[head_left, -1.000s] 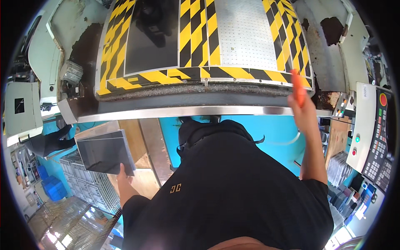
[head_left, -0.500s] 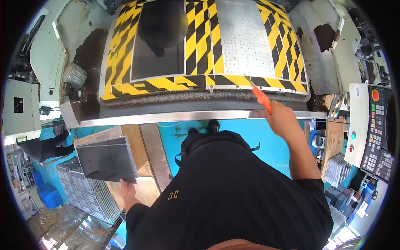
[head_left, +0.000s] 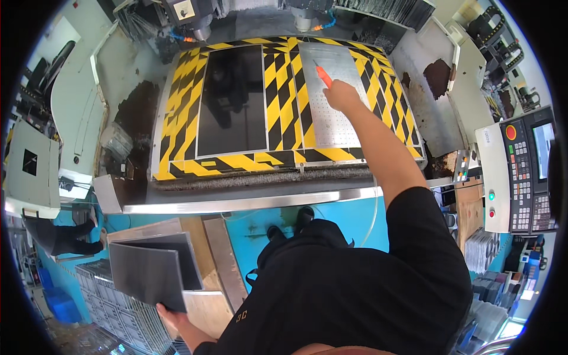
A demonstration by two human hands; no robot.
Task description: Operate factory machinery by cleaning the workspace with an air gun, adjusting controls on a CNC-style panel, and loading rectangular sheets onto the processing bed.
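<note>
My right hand [head_left: 342, 94] is wrapped round an orange air blow gun [head_left: 323, 76], its thin nozzle pointing away over the perforated metal plate [head_left: 337, 121] on the right of the machine bed. On the bed's left part lies a glossy dark panel [head_left: 232, 106], framed by yellow-and-black striped tape [head_left: 281, 97]. Down at the left, my left hand [head_left: 171, 318] grips the lower corner of a dark grey sheet [head_left: 145, 273], which is tilted up. Behind that sheet, a second dark sheet [head_left: 188, 260] rests on the wooden boards [head_left: 210, 307].
Two machine spindles [head_left: 201, 26] hang beyond the bed. A metal rail [head_left: 254, 203] runs along its front edge. At right stands a control panel [head_left: 520, 171] with a red button. Stacked grey racks [head_left: 115, 296] sit at lower left. Another person's legs [head_left: 71, 234] show at far left.
My right hand has moved forward with the air blow gun, from the bed's front edge to over the perforated plate. My left hand has lifted one dark sheet, uncovering another beneath. The view has shifted.
</note>
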